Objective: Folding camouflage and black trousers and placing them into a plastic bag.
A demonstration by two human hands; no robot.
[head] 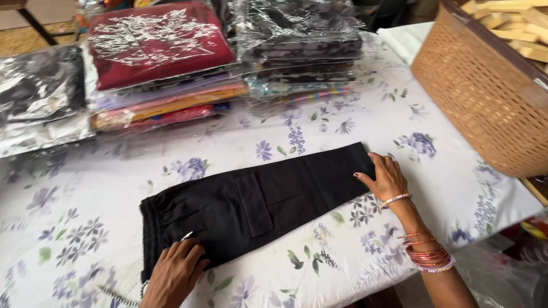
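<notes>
trousers (257, 197): black, folded lengthwise into one long strip, lying flat and slanting across the middle of the table, waistband at the near left, leg ends at the right; a cargo pocket faces up.
left hand (177, 271): palm down on the waistband end, fingers spread flat and gripping nothing; seems to pin that end so the strip stays straight.
right hand (387, 177): at the leg end, fingers stretched open along the cloth's edge, not closed on it; seems to hold the fold taut and even.
table (85, 188): covered by a white cloth with purple flowers, giving a flat bed for folding.
packets (160, 63): clear bags of folded clothes, stacked at the far side, well apart from the trousers, so the middle is free.
basket (485, 97): tan, woven, at the far right, beside the right hand but not touching it.
</notes>
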